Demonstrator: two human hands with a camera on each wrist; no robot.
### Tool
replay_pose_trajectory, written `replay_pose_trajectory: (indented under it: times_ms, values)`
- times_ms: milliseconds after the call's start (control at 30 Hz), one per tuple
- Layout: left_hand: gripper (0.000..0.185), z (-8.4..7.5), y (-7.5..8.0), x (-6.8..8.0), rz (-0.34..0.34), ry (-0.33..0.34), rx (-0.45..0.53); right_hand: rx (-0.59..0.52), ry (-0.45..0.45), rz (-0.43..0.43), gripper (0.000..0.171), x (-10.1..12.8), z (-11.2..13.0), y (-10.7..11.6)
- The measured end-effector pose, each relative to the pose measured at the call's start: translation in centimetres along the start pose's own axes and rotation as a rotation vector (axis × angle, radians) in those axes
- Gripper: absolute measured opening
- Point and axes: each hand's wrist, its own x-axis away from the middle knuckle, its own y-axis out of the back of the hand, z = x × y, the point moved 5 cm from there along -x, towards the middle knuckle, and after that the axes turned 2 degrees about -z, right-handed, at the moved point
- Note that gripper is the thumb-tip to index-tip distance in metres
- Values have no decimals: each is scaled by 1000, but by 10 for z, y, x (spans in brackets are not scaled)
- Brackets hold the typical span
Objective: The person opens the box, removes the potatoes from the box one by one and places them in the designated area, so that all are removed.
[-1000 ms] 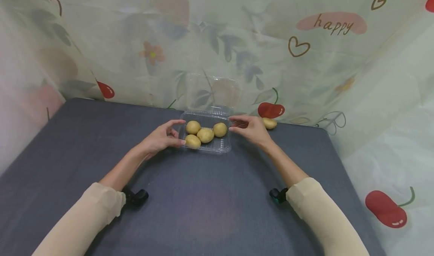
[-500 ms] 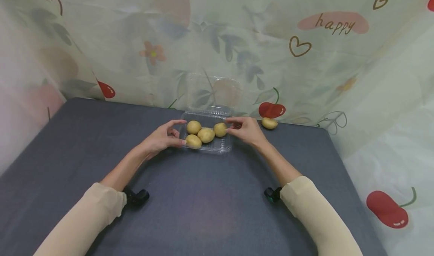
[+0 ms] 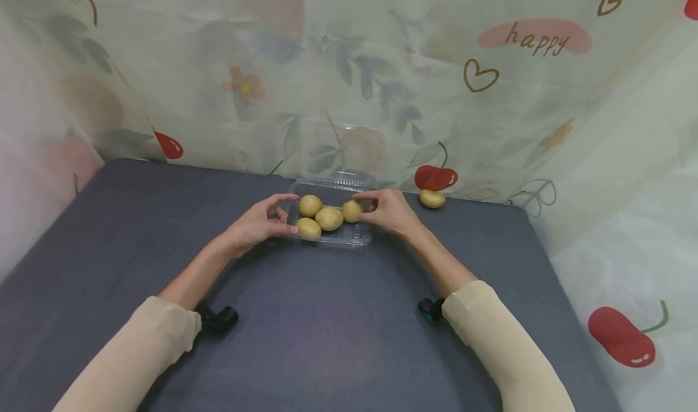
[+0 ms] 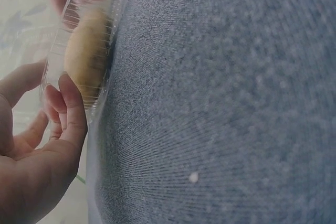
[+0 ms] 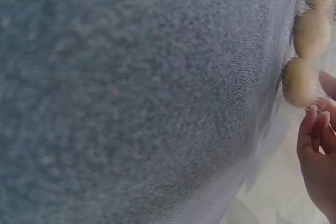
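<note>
Four rounded yellow potatoes [image 3: 329, 219] lie inside the clear rectangular plastic container [image 3: 350, 237] clasped by left fingers [image 4: 74, 113], one pinched by right fingers [image 5: 306, 137]; beyond these, a fifth potato [image 3: 432, 199] remains outside.

Dk grey desk [image 3: 327, 315], sm. white speck [image 4: 193, 177] in L wrist view. Floral cloth [image 3: 207, 60] behind & along both sides, w/ "happy" print [image 3: 534, 37] upper R, heart outlines [image 3: 481, 75] nr it, orange flower [image 3: 245, 85], red cherries [image 3: 621, 337].

raised lid [image 3: 342, 148] blocking way behind tray [image 3: 357, 240], open tabletop [image 3: 327, 315] in front
</note>
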Motion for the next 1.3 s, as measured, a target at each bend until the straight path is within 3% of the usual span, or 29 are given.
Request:
replay_pose_trajectory:
  times_ms: [367,767,1000,1300]
  values:
    - [75,1,0,0,4,-4,11,124,40,83,52,-6,7,-11]
    - [76,3,-1,0,-11,2,-5,180,45,75,50,-7,10,-15]
    - [75,3,-2,-1,-8,2,5,137,1,44,50,-4,6,-15]
    - [75,4,0,-1,-7,7,-1,30,8,-6,48,3,3,-11]
